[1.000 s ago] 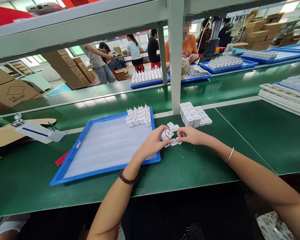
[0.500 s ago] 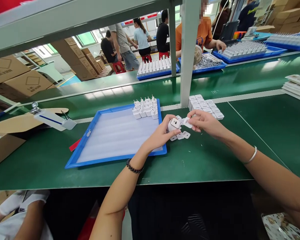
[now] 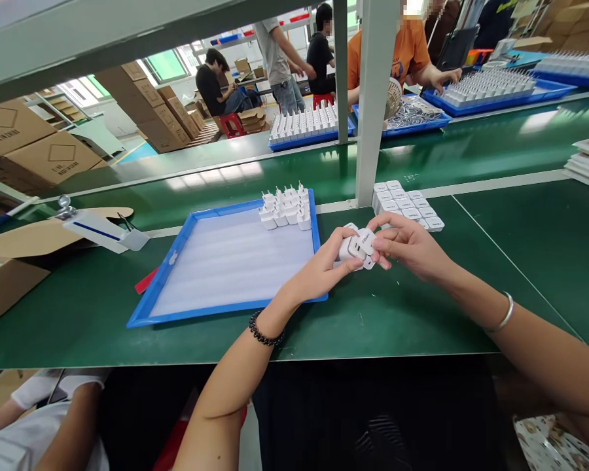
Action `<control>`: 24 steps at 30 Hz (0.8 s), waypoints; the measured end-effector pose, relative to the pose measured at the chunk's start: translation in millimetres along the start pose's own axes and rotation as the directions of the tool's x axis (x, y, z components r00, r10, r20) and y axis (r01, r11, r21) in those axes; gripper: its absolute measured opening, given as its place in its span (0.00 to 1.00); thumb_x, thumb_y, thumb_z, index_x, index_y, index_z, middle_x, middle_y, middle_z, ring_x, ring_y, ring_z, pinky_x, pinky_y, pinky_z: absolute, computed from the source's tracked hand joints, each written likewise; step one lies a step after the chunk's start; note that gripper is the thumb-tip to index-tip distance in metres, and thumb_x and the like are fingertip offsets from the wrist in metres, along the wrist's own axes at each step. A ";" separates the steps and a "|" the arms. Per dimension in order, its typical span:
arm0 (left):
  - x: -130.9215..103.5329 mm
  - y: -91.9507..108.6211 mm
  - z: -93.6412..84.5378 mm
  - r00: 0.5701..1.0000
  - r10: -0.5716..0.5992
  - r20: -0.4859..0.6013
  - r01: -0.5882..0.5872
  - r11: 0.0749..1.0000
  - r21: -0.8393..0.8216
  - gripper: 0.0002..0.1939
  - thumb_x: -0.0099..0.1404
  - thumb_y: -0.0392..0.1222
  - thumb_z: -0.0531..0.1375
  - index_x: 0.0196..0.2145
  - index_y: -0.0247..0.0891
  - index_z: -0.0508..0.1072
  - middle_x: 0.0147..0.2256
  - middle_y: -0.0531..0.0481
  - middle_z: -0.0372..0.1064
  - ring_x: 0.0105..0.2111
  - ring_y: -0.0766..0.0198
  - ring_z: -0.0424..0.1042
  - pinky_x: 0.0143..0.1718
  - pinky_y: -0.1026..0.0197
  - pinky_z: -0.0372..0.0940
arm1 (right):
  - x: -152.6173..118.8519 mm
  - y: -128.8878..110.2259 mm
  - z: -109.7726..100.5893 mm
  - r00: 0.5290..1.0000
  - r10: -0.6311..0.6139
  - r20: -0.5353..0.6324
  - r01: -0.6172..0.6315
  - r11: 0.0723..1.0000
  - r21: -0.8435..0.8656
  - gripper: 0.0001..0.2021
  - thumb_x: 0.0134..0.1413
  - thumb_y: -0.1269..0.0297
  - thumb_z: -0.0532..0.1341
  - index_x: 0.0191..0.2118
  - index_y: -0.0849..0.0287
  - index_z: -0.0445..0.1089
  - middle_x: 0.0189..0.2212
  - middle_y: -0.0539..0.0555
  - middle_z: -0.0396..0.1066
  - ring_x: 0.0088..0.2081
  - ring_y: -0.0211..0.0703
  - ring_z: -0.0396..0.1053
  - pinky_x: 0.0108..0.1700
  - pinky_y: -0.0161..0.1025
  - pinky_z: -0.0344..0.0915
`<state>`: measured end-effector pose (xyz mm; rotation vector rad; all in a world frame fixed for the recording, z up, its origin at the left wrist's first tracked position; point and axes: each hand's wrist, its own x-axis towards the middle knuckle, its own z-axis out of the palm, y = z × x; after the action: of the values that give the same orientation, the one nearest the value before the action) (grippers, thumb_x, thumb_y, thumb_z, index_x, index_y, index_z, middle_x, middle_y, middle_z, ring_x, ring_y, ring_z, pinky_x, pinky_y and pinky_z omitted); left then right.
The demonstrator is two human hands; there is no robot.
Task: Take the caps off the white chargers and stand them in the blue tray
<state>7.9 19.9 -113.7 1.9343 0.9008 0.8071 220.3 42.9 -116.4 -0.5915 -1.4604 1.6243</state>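
Observation:
My left hand [image 3: 324, 263] is closed around a white charger [image 3: 349, 249], its port face turned toward my right hand. Between the fingertips of my right hand [image 3: 408, 246] is a small white cover plate [image 3: 367, 240] with printing on it, held against or just in front of the charger's face; I cannot tell whether they touch. Other small white plates [image 3: 370, 263] lie on the bench, partly hidden by the charger and my fingers. To the left, a blue-rimmed tray [image 3: 191, 316] holds several upright white chargers [image 3: 285, 212], pins up, in its far right corner.
Beyond my right hand sits a block of white pieces [image 3: 406, 201] beside a grey post [image 3: 368, 131]. A white dispenser-like object [image 3: 98, 230] and an open carton [image 3: 10, 288] are at the left. Across the bench, a person in orange [image 3: 415, 49] works at trays of chargers.
My right hand has brought the cover plate left onto or close to the charger's port face. The charger in my left hand has shifted slightly right.

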 end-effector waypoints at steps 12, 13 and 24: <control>1.2 -3.6 5.1 0.998 0.033 -0.062 -0.034 0.999 -0.022 0.21 0.68 0.55 0.59 0.50 0.40 0.61 0.45 0.46 0.64 0.41 0.61 0.65 0.43 0.60 0.63 | -4.3 -1.9 1.6 0.999 0.042 -0.023 -0.041 0.998 0.040 0.10 0.55 0.64 0.69 0.39 0.58 0.68 0.21 0.48 0.74 0.20 0.34 0.66 0.25 0.32 0.63; 1.4 -3.9 5.8 0.996 0.015 -0.090 -0.018 0.999 -0.033 0.21 0.67 0.54 0.61 0.48 0.40 0.60 0.43 0.48 0.64 0.40 0.62 0.65 0.41 0.61 0.63 | -4.0 -2.1 1.1 0.998 0.064 -0.028 -0.062 0.995 0.076 0.10 0.55 0.65 0.68 0.37 0.58 0.66 0.21 0.48 0.74 0.20 0.34 0.66 0.25 0.32 0.62; 6.5 -14.7 -1.3 0.965 -0.257 -0.045 0.236 0.932 -0.276 0.23 0.61 0.49 0.66 0.49 0.39 0.65 0.47 0.47 0.68 0.45 0.61 0.69 0.44 0.59 0.64 | 2.3 -1.3 0.1 0.958 0.170 -0.232 -0.149 0.983 0.103 0.15 0.49 0.66 0.69 0.43 0.62 0.69 0.25 0.51 0.76 0.23 0.34 0.67 0.28 0.33 0.65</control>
<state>6.2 31.6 -124.7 1.5268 1.0036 0.8152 219.4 44.7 -114.8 -0.8448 -1.1861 1.6639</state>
